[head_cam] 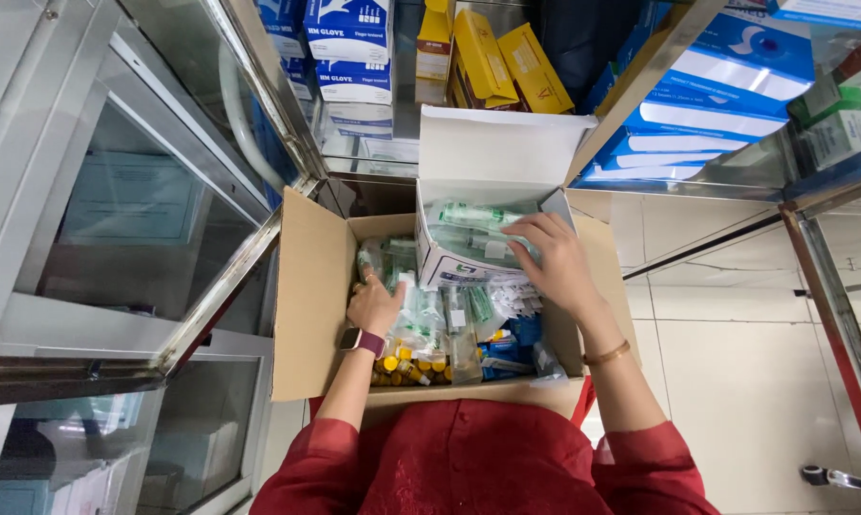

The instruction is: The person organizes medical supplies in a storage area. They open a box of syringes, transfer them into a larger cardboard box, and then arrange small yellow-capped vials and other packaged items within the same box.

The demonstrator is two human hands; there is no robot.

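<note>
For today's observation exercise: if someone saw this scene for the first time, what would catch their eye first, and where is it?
First, the open cardboard box at centre, packed with sealed medical packets and yellow-capped vials. The right hand reaches into a smaller white carton standing at the box's far end, while the left hand rests among the packets. Blue glove boxes fill the glass cabinet behind.

The big box (pixel 311 286) is packed full of packets (pixel 430 319). The white box (pixel 469 238) fills its back. Its top is open.
</note>
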